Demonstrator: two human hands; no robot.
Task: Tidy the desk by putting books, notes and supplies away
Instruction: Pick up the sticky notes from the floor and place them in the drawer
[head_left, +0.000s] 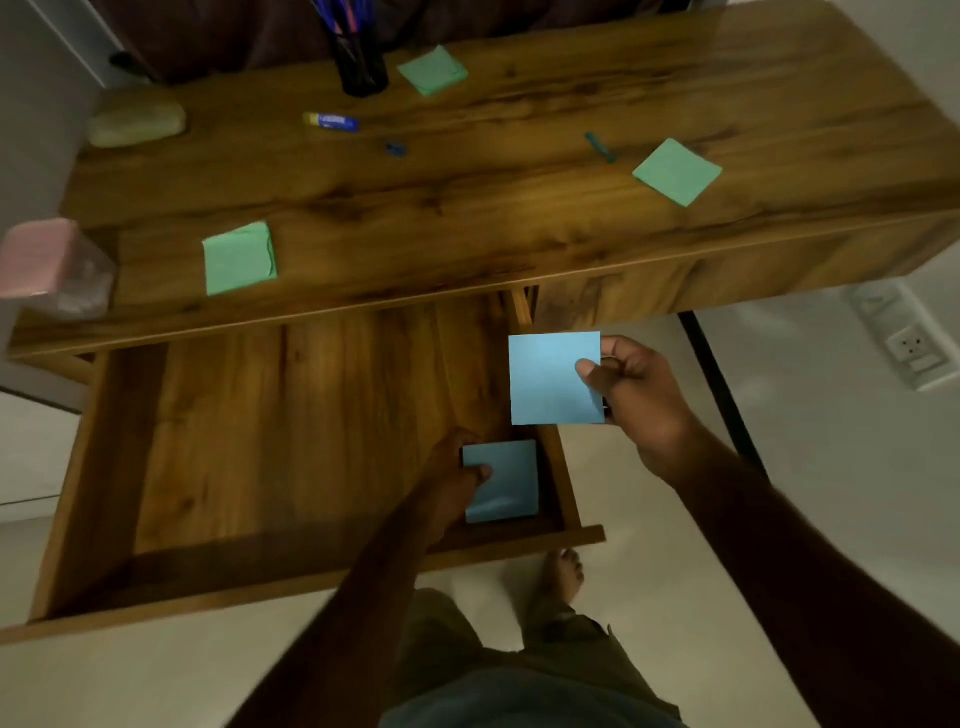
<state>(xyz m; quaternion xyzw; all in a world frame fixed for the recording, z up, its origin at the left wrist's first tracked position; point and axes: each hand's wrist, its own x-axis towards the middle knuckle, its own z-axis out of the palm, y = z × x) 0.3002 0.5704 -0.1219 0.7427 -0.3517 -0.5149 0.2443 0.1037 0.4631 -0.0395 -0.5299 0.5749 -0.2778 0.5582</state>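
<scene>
Reaching into the open drawer (291, 426), the left hand (452, 474) pinches a blue note pad (511, 483) low in the near right corner of the drawer. The right hand (644, 400) grips a second blue note (545, 374), thumb on its face, above the right wall of the drawer. On the tabletop (467, 208), well apart from both hands, lies a green note (239, 258).

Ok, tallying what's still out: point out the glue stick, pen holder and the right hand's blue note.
glue stick (332, 121): head view, on its blue body.
pen holder (362, 73): head view, on its dark wall.
blue note (548, 382) in right hand (644, 400): head view, on its bare centre.
</scene>
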